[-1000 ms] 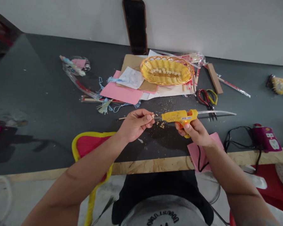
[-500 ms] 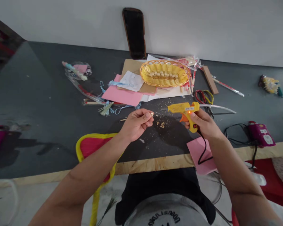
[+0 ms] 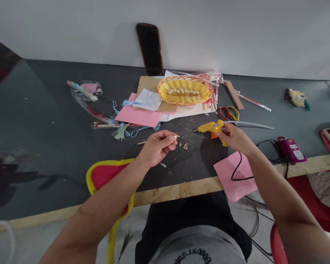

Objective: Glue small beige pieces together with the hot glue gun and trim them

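Note:
My left hand (image 3: pixel 161 147) is closed, pinching a small pale wooden piece (image 3: pixel 175 137) between thumb and fingers. To its right, my right hand (image 3: pixel 233 138) grips a yellow glue gun (image 3: pixel 209 127) by the handle. The gun's nozzle points left and slightly down, apart from the left hand. An orange light glows on its side, and a clear glue stick (image 3: pixel 254 125) sticks out of its back. Several small wooden bits (image 3: pixel 184 146) lie among fine crumbs on the dark table, just beyond the left fingertips.
A yellow woven basket (image 3: pixel 184 101) holding small pale pieces stands on papers at the back. Scissors (image 3: pixel 228 113) lie behind the gun. A phone (image 3: pixel 150 49) leans on the wall. Pink paper (image 3: pixel 222 172) overhangs the front edge near the gun's cord. A purple power box (image 3: pixel 292 150) stands right.
The glue gun's nozzle has tipped slightly downward, and my right hand sits higher on its rear. My left hand keeps its pinch. The whole view has shifted a little.

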Available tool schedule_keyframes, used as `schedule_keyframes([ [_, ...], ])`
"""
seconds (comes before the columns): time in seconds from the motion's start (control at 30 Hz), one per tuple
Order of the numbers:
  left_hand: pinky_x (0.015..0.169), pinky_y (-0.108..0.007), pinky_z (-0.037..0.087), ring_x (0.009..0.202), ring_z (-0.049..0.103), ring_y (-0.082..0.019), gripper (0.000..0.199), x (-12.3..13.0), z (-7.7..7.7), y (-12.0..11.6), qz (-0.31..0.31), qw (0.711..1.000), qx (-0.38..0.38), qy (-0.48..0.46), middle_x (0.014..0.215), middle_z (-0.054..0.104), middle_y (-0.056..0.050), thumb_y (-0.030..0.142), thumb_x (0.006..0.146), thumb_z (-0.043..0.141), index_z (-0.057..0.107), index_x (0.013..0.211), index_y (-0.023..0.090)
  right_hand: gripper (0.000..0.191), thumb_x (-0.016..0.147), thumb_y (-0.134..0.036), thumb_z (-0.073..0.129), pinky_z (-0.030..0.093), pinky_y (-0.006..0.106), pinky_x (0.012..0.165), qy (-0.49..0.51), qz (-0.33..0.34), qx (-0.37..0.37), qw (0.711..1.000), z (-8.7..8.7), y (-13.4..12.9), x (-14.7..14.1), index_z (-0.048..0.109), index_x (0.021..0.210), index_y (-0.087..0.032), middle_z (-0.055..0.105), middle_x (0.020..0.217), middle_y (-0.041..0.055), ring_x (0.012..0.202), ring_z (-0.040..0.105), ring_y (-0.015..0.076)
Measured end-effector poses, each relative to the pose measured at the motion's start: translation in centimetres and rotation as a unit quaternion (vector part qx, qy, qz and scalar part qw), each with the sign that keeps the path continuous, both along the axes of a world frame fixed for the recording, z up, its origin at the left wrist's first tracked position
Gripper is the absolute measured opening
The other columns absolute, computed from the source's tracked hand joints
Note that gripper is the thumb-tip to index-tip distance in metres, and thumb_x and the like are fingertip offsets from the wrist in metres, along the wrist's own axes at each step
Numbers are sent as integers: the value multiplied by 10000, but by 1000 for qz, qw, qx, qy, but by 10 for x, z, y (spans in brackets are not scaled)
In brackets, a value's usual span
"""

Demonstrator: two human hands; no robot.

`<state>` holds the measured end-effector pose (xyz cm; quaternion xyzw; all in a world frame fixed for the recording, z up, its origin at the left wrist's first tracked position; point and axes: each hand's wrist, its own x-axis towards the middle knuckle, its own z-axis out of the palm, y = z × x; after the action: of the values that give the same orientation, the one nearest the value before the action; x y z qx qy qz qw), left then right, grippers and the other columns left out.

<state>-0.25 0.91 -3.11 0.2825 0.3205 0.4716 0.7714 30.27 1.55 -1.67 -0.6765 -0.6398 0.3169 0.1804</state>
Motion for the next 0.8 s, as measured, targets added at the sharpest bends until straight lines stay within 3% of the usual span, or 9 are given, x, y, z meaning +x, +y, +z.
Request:
schedule_keyframes([
  [0.1,474,-181,424,473,517,-57,253,1,2,0,5,1000,-3,4,578,679,-22,264,563,940,753,681,141,255,919,-406,593,445,307,616,-209,34,34,977,14,-4,-6,653,1010,-176,723,815,99,738,684,255],
  [0.17,476,-176,426,474,515,-52,267,1,3,0,10,1000,-2,5,578,677,-20,266,556,943,744,677,136,238,946,-370,545,448,325,639,-264,57,69,960,22,-9,-15,664,970,-165,725,884,134,782,684,277],
  [0.3,484,-173,431,481,522,-53,276,2,2,0,12,1000,-4,6,582,676,-24,259,553,944,732,672,128,191,953,-226,499,485,344,778,-175,151,172,958,27,-18,-43,669,1028,-181,708,1050,122,929,663,255],
  [0.43,484,-181,430,472,519,-56,267,1,2,0,15,1000,-6,8,579,673,-22,262,562,939,738,678,130,202,944,-134,485,483,318,818,-80,246,159,953,20,-19,-75,675,992,-182,701,1001,87,923,648,214],
  [0.6,488,-169,426,473,517,-46,267,1,4,0,10,1000,-4,8,584,677,-19,266,569,940,743,687,131,248,942,-73,470,464,273,794,-80,266,125,952,9,-14,-99,698,957,-166,693,979,81,905,649,187],
  [0.8,494,-173,433,479,525,-49,253,0,2,0,1,1000,0,9,586,679,-15,269,596,930,747,712,140,139,948,-218,585,441,262,716,-139,283,115,942,0,-17,-109,719,966,-186,689,978,69,882,652,186],
])
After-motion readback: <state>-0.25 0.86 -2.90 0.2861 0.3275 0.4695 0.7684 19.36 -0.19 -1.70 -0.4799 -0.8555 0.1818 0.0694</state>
